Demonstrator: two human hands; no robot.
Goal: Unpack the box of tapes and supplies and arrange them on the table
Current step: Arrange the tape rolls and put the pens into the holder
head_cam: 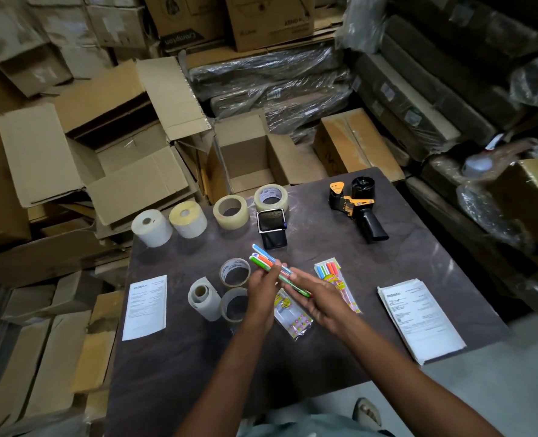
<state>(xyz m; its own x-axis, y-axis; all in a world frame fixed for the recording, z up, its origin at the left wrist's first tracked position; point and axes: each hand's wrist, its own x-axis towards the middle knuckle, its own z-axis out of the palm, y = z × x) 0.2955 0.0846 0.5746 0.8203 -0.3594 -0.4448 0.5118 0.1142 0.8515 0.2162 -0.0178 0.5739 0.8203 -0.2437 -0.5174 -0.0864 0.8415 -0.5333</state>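
Head view looks down on a dark worktop [387, 279] where both hands meet over its middle. The left hand [263, 290] curls its fingers round a bundle of coloured pens [266, 263], holding them near their middle, so this grip is closed on the pens. The right hand [313, 296] has its fingers laid fairly straight along the lower ends of the same pens, touching and steadying them; its grip is loose and does not wrap them. The pen tips point up and to the left, toward a black mesh pen holder [271, 228] that stands upright just beyond them.

Under the hands lies an opened clear pen packet [294, 323] with a printed yellow figure. Just right of the right hand lies a second, full pen packet [334, 272]. Left of the left hand sit two clear tape rolls [234, 272], one behind the other, with a small paper roll [203, 298] beside them.

Along the far edge stand two label rolls [170, 227], then two more tape rolls [231, 212], one of them behind the pen holder. A black and orange tape dispenser [356, 206] lies well apart at the far right. A single printed sheet [146, 307] lies at the left edge and a stack of printed papers [419, 320] at the right. An open cardboard box [245, 156] stands on the floor just beyond the worktop, among many other cartons.
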